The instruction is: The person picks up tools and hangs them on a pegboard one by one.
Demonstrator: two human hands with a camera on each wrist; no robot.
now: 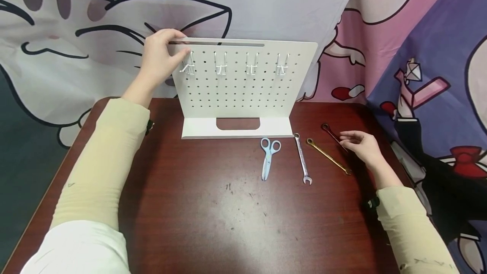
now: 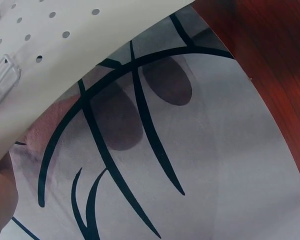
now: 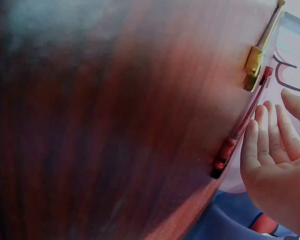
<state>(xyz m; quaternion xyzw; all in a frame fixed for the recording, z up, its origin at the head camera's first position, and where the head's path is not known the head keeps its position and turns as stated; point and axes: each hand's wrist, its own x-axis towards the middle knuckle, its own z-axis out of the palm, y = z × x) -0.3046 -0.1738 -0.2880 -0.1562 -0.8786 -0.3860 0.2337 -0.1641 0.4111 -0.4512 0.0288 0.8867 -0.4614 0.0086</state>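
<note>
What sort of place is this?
Probably a small tabletop workspace, though I can't tell in what building: a reddish-brown table holds a white pegboard and three wrenches, with cartoon sheets hanging around it.
</note>
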